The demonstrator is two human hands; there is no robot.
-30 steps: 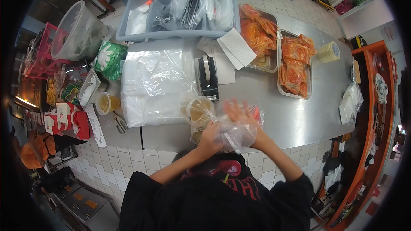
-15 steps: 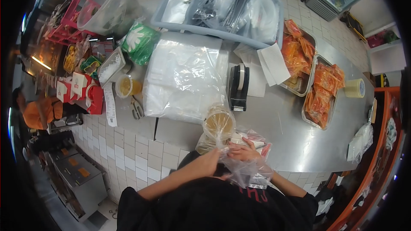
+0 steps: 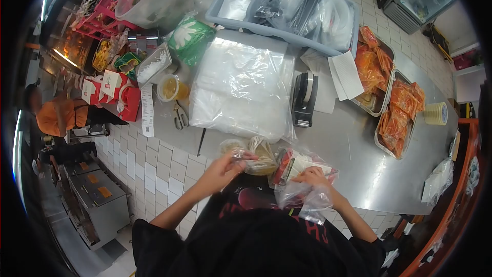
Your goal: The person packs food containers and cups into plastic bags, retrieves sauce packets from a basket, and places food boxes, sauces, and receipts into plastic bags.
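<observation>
My left hand (image 3: 223, 171) is at the table's near edge, its fingers closed on the clear plastic around a small round bagged tub (image 3: 232, 146). Right beside it sits a second bagged tub (image 3: 262, 155) with yellowish-brown contents. My right hand (image 3: 313, 178) is further right, fingers curled on a clear plastic bag (image 3: 316, 202) that hangs over the edge toward me. Inside or under that plastic, red-and-white packets (image 3: 290, 166) show; which of the two I cannot tell.
Stacked clear bags (image 3: 241, 82) lie ahead, beside a black tape dispenser (image 3: 304, 100). Scissors (image 3: 180, 117), a yellow-filled tub (image 3: 172, 88) and a receipt (image 3: 147, 110) are left. Trays of orange packets (image 3: 401, 115) stand right, a blue-grey bin (image 3: 282, 33) behind. A co-worker (image 3: 56, 113) stands far left.
My hands have moved apart from the twisted bag neck they both held. The left has gone left to the smaller tub; the right stays by the packets. The whole view has shifted slightly.
</observation>
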